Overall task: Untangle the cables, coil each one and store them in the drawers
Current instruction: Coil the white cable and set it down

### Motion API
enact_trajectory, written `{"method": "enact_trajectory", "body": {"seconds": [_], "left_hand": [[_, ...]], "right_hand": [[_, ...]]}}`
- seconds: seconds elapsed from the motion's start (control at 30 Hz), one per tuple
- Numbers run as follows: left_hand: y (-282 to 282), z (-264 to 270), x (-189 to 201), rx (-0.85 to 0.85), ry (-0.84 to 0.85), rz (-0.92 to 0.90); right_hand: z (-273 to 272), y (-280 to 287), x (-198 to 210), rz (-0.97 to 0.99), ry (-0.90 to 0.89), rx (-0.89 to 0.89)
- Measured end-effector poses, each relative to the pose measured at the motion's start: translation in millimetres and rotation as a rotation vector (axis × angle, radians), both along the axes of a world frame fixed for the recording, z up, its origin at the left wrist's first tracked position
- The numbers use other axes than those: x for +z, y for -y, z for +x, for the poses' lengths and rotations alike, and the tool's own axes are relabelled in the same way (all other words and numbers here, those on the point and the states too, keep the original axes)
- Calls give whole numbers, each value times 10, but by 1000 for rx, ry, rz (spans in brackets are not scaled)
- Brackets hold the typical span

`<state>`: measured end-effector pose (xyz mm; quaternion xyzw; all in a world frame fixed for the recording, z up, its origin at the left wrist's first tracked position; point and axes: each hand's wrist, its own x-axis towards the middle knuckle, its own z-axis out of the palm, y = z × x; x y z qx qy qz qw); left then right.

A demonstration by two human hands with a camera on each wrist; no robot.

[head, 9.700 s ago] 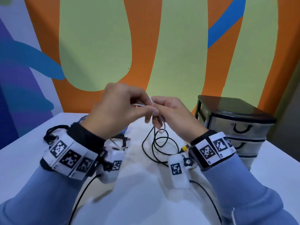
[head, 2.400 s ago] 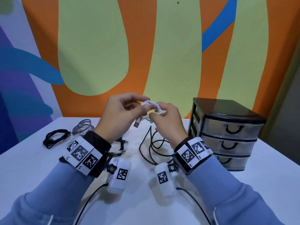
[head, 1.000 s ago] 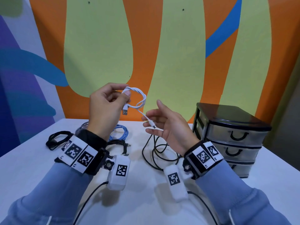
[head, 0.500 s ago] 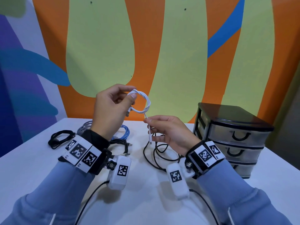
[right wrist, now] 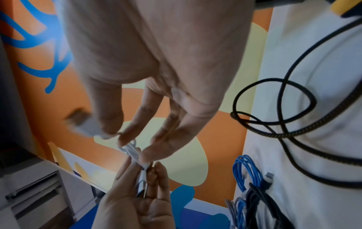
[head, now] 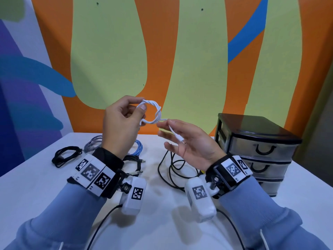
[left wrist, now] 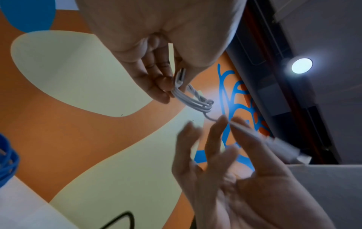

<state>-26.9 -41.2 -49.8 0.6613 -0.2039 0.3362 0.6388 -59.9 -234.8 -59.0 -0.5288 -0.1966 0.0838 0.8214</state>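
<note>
On the far left of the white table [head: 32,184] lies a black cable bundle [head: 65,156], with a grey cable [head: 91,144] and a blue cable [head: 139,147] near it. They look already wound up.

Above them, the left hand [head: 120,127] is lifted up in the air. Its thumb and fingers pinch a small white cable [head: 153,112], wound into a little ring. The cable looks thin, light and soft, so I think it bends easily and could spring open. The best place to hold it is on the ring, where the loops meet.

Just to the right, the right hand [head: 189,141] is palm up, with fingers spread and loose. The loose end of the white cable lies across its fingers, plug pointing down. It does not grip the end.

Under that hand, a long black cable [head: 173,170] sits in loose loops on the table.

On the far right stand the drawers [head: 255,150], all closed.
</note>
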Motion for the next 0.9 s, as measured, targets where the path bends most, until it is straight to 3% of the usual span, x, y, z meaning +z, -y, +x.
{"method": "enact_trajectory", "body": {"seconds": [0.13, 0.37, 0.5, 0.6, 0.73, 0.9], "left_hand": [[142, -54, -54, -56, -20, 52], [162, -81, -58, -93, -76, 56], [177, -104, -48, -187, -154, 43], [151, -101, -18, -218, -174, 27], [188, -126, -32, -166, -69, 167], [224, -129, -119, -130, -23, 256]], "right_hand": [[22, -26, -21, 64, 39, -38], [16, -86, -18, 22, 174, -318], [53, -69, -13, 93, 196, -374], [84, -42, -8, -51, 260, -548], [131, -65, -47, -240, 364, -785], [147, -76, -51, -548, 437, -806]]}}
